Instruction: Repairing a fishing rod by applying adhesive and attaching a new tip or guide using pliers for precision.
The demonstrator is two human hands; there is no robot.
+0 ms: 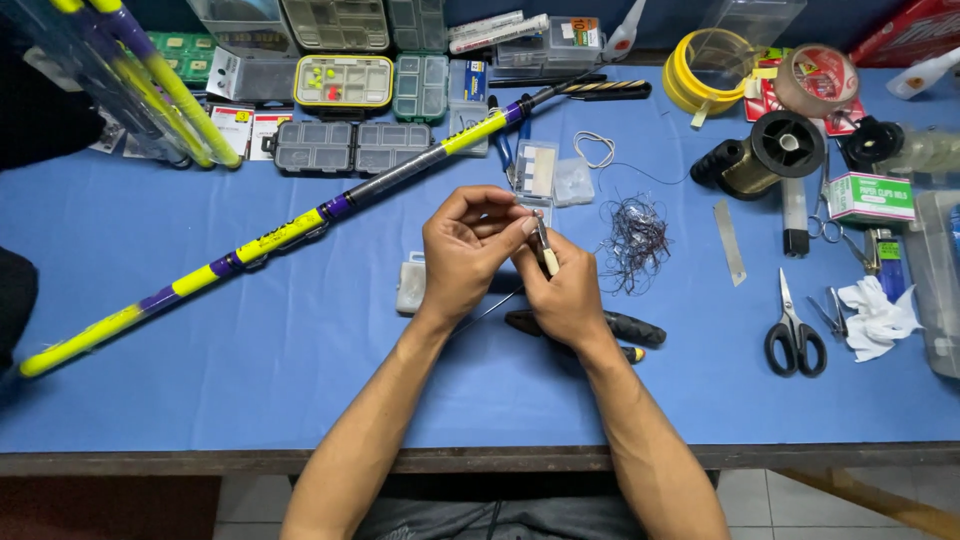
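My left hand (468, 248) and my right hand (565, 295) meet above the middle of the blue table (250, 380). Between their fingertips they pinch a small slim piece with a pale tip (546, 252); what it is exactly I cannot tell. A long yellow, purple and black fishing rod (290, 228) lies diagonally from the lower left up to the top centre, passing just left of my left hand. A black-handled tool (630, 328) lies under my right wrist. A small clear box (410, 285) sits beside my left wrist.
A tangle of dark line (635, 240) lies right of my hands. Black-handled scissors (795, 335), a metal blade (728, 255), a spool of line (765, 155), tape rolls (815, 80) and white tissue (878, 315) fill the right side. Tackle boxes (345, 82) line the back edge.
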